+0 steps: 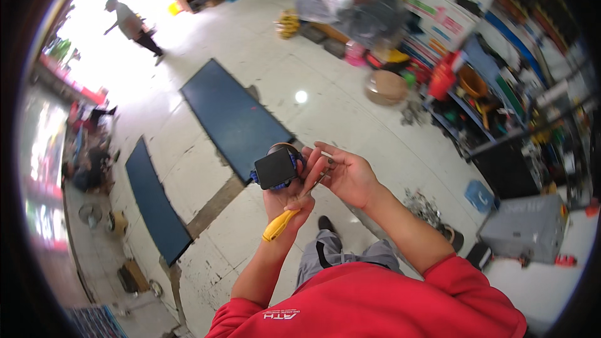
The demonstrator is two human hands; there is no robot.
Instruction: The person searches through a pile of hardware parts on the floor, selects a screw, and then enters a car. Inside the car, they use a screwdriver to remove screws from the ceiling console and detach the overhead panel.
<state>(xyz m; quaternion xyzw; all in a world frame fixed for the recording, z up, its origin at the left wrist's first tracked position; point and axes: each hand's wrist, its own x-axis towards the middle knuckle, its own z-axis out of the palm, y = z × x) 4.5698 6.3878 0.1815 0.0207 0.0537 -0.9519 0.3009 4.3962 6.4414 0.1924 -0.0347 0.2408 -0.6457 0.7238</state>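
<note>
My left hand holds a yellow-handled screwdriver, its handle slanting down across my wrist and its thin metal shaft pointing up toward the right. The same hand also bears a device with a black square face and blue parts at its sides. A round tan rim shows behind it. Beside the shaft's tip is my right hand, with thumb and fingers closed around a small dark piece too small to name. Whether the tip touches that piece cannot be made out.
Two dark blue panels lie on the tiled floor ahead and left. Cluttered shelves, bags and boxes line the right. A grey case and a blue jug stand near right. Someone walks at far left; others sit along the left wall.
</note>
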